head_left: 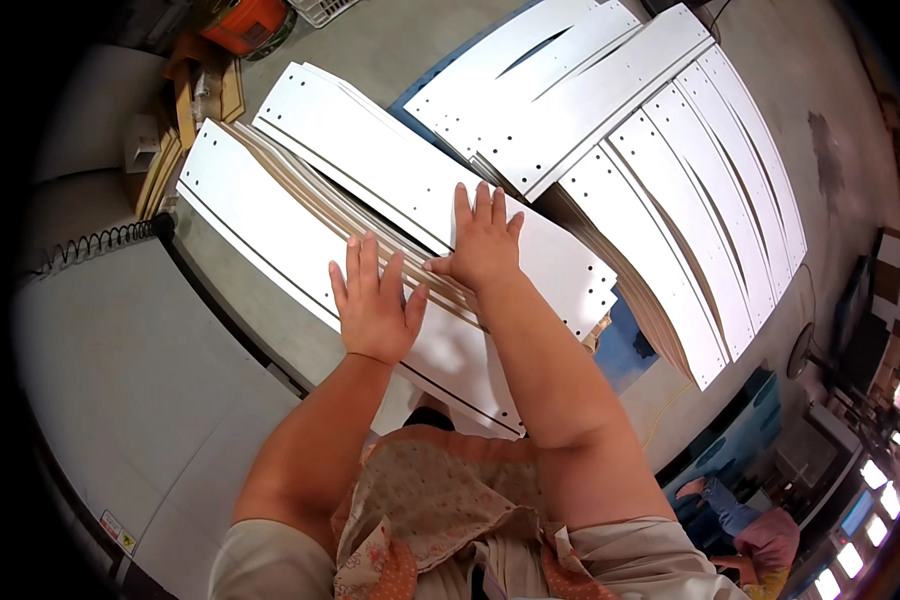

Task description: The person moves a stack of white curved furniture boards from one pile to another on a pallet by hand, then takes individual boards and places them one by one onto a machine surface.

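Note:
Two stacks of long white boards with small drilled holes lie side by side in front of me. My left hand [378,305] rests flat on the nearer white board [260,225], its fingers pointing at the stack's brown layered edge. Farther right, my right hand [486,240] is spread on the second white board [370,150], its thumb reaching over the gap between the stacks. Both hands are open and grip nothing. A dark groove runs along each board near its long edge. My palms and forearms hide parts of both boards.
More stacks of white boards [660,200] stand at the right on a blue base [625,345]. A grey machine table [150,370] with a coiled black cable [100,245] is at the left. An orange bucket [245,25] sits at the far left; another person [755,540] is at lower right.

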A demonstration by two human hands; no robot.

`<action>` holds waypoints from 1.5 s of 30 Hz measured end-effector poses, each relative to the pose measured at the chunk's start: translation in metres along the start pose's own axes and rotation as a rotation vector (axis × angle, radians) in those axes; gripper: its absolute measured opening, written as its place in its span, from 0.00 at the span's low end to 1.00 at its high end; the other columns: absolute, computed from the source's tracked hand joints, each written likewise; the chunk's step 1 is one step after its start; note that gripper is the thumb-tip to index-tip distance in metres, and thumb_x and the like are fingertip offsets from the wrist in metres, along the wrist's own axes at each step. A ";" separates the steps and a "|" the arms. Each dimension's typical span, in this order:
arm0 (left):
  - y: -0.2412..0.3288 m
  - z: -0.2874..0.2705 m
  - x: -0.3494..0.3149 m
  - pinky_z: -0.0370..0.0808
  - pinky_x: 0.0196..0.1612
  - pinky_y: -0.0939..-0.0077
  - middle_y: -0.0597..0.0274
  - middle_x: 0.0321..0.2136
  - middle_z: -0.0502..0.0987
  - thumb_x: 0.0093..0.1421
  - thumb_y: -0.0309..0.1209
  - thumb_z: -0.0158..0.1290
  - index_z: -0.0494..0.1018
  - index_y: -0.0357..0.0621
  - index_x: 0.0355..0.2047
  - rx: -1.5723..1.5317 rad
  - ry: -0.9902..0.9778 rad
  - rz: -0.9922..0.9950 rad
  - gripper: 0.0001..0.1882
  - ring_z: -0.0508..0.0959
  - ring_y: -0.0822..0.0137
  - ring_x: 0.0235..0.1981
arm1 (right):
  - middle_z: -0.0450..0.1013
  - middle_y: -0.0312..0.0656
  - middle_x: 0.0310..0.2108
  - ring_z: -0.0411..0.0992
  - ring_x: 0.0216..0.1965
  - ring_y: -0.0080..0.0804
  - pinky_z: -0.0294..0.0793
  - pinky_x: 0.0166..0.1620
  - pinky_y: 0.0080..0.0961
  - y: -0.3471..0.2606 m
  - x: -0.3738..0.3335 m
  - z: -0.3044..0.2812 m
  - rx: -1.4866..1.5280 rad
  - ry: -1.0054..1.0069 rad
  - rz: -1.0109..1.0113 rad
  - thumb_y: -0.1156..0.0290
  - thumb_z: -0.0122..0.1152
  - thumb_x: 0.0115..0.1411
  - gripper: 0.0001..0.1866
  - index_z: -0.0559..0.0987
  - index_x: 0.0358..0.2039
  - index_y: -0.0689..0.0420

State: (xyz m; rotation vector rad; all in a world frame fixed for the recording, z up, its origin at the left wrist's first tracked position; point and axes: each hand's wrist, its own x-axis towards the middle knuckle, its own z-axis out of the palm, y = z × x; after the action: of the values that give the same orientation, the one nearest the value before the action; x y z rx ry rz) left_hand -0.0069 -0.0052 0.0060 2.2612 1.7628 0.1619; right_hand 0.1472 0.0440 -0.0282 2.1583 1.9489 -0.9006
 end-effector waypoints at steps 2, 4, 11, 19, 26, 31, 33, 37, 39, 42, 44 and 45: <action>-0.001 0.000 0.000 0.40 0.60 0.47 0.47 0.58 0.54 0.53 0.40 0.50 0.67 0.45 0.47 0.002 -0.001 -0.004 0.22 0.50 0.48 0.61 | 0.45 0.48 0.63 0.40 0.64 0.47 0.44 0.60 0.56 -0.002 0.004 0.000 -0.033 -0.014 0.017 0.49 0.68 0.39 0.55 0.48 0.62 0.51; 0.000 -0.001 0.002 0.40 0.61 0.47 0.47 0.58 0.54 0.53 0.40 0.50 0.67 0.45 0.47 0.000 0.004 -0.005 0.22 0.49 0.48 0.61 | 0.47 0.50 0.61 0.42 0.64 0.46 0.44 0.59 0.57 0.003 0.006 -0.001 -0.050 -0.002 -0.016 0.51 0.69 0.38 0.54 0.49 0.62 0.51; 0.002 -0.004 0.003 0.39 0.61 0.47 0.48 0.58 0.54 0.54 0.42 0.49 0.67 0.42 0.47 -0.006 -0.026 -0.013 0.23 0.48 0.49 0.62 | 0.53 0.51 0.54 0.49 0.59 0.47 0.44 0.59 0.59 0.024 -0.004 -0.014 -0.041 0.029 -0.019 0.58 0.70 0.35 0.51 0.54 0.60 0.51; 0.004 -0.004 0.004 0.38 0.61 0.48 0.47 0.58 0.55 0.53 0.39 0.49 0.67 0.46 0.47 -0.026 -0.026 -0.015 0.21 0.48 0.47 0.61 | 0.56 0.50 0.52 0.55 0.54 0.48 0.56 0.53 0.47 0.088 -0.032 -0.033 -0.054 -0.004 0.021 0.57 0.74 0.31 0.55 0.53 0.60 0.47; 0.006 -0.003 0.004 0.38 0.61 0.50 0.49 0.58 0.55 0.54 0.41 0.49 0.68 0.46 0.45 -0.025 -0.023 -0.022 0.20 0.48 0.49 0.62 | 0.66 0.45 0.41 0.65 0.45 0.41 0.61 0.46 0.37 0.091 -0.015 -0.037 -0.055 0.061 0.063 0.49 0.72 0.32 0.52 0.58 0.57 0.52; 0.007 -0.002 0.004 0.38 0.62 0.50 0.52 0.57 0.56 0.54 0.40 0.49 0.68 0.48 0.45 0.005 -0.023 -0.018 0.19 0.48 0.50 0.62 | 0.70 0.42 0.35 0.69 0.40 0.40 0.66 0.40 0.38 0.081 -0.004 -0.031 0.019 0.089 0.098 0.48 0.71 0.34 0.34 0.71 0.39 0.55; 0.007 -0.002 0.004 0.38 0.62 0.50 0.52 0.57 0.56 0.53 0.40 0.49 0.68 0.48 0.44 0.037 -0.033 -0.019 0.19 0.47 0.50 0.62 | 0.71 0.42 0.33 0.70 0.38 0.39 0.67 0.38 0.38 0.081 -0.001 -0.039 0.102 -0.016 0.133 0.53 0.70 0.37 0.24 0.75 0.29 0.56; 0.014 -0.007 0.006 0.38 0.62 0.50 0.52 0.57 0.55 0.53 0.36 0.48 0.68 0.46 0.44 0.058 -0.061 -0.044 0.18 0.47 0.50 0.62 | 0.71 0.45 0.31 0.70 0.36 0.43 0.68 0.36 0.36 0.085 -0.002 -0.044 0.421 -0.007 0.065 0.58 0.67 0.39 0.17 0.75 0.24 0.57; 0.016 -0.007 0.005 0.39 0.61 0.49 0.51 0.57 0.55 0.53 0.35 0.48 0.67 0.45 0.44 0.068 -0.072 -0.015 0.18 0.47 0.50 0.62 | 0.70 0.45 0.30 0.69 0.35 0.44 0.68 0.38 0.35 0.090 -0.015 -0.048 0.444 0.119 0.077 0.61 0.66 0.41 0.16 0.75 0.24 0.58; 0.017 -0.004 0.005 0.39 0.61 0.48 0.50 0.57 0.55 0.54 0.35 0.47 0.67 0.45 0.44 0.076 -0.060 -0.015 0.17 0.48 0.49 0.62 | 0.69 0.45 0.28 0.68 0.33 0.44 0.68 0.37 0.33 0.121 -0.039 -0.070 0.544 0.316 0.105 0.62 0.67 0.40 0.16 0.74 0.25 0.59; 0.017 0.000 0.006 0.39 0.61 0.48 0.50 0.57 0.55 0.54 0.35 0.47 0.67 0.45 0.44 0.085 -0.053 0.015 0.17 0.48 0.49 0.62 | 0.67 0.42 0.25 0.67 0.28 0.37 0.67 0.34 0.27 0.149 -0.070 -0.097 0.693 0.530 0.153 0.66 0.69 0.38 0.16 0.73 0.23 0.60; 0.017 0.003 0.006 0.40 0.61 0.47 0.50 0.56 0.56 0.54 0.35 0.47 0.67 0.45 0.44 0.100 -0.039 0.022 0.17 0.48 0.49 0.62 | 0.66 0.38 0.22 0.64 0.25 0.29 0.66 0.31 0.24 0.164 -0.089 -0.110 0.827 0.616 0.214 0.69 0.70 0.38 0.15 0.73 0.22 0.61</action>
State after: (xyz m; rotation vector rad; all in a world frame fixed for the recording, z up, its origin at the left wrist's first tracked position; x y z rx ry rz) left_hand 0.0115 -0.0035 0.0077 2.3365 1.7641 0.0336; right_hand 0.3388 -0.0141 0.0543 3.3729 1.6278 -1.2694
